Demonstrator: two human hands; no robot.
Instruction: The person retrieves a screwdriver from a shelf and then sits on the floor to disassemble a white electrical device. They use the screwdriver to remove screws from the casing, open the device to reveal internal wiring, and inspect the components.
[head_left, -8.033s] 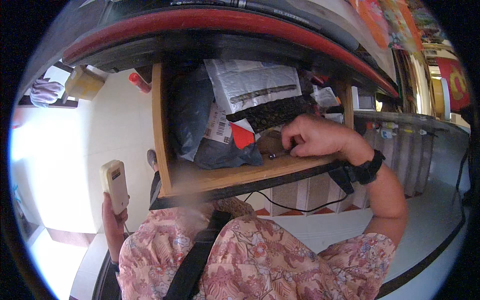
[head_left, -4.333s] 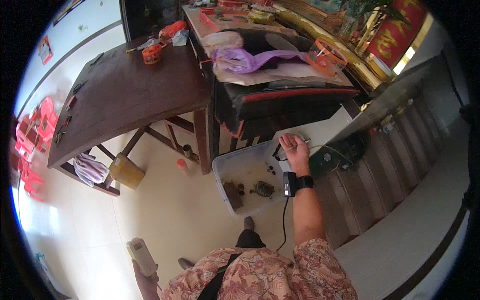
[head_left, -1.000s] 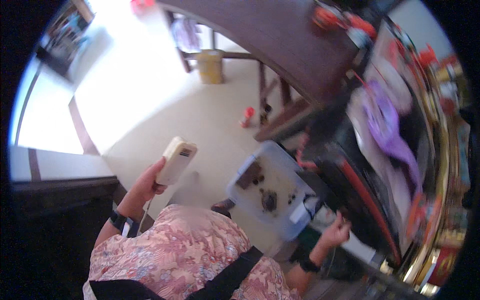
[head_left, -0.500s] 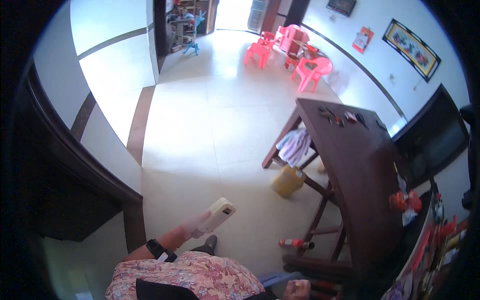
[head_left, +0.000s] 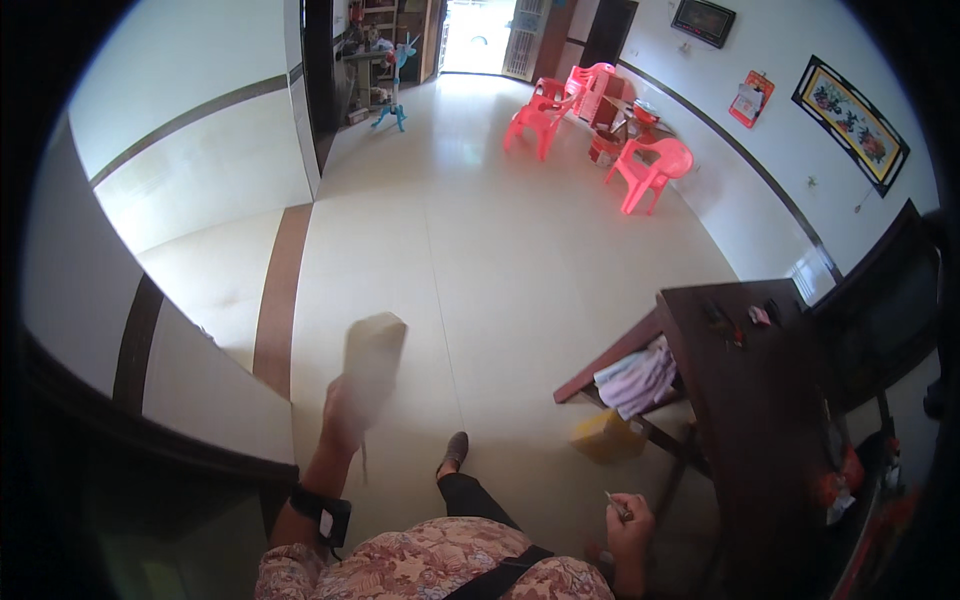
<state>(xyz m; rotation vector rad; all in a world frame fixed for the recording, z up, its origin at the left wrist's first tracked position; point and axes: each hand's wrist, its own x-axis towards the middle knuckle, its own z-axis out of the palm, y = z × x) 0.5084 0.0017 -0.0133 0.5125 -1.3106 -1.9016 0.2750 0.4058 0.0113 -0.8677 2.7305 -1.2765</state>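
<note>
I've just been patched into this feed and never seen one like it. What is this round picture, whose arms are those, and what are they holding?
It is a single fisheye view from a camera worn on a person's head, looking down, so straight lines bend near the rim. The arms rising from the bottom edge are the wearer's own. The left hand holds up a blurred cream handheld device. The right hand pinches a small thin object, too small to identify. A dark wooden table stands to the right, with pink plastic chairs farther across the pale tiled floor.

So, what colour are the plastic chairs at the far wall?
Bright pink plastic chairs, clearest in the head view.
</note>
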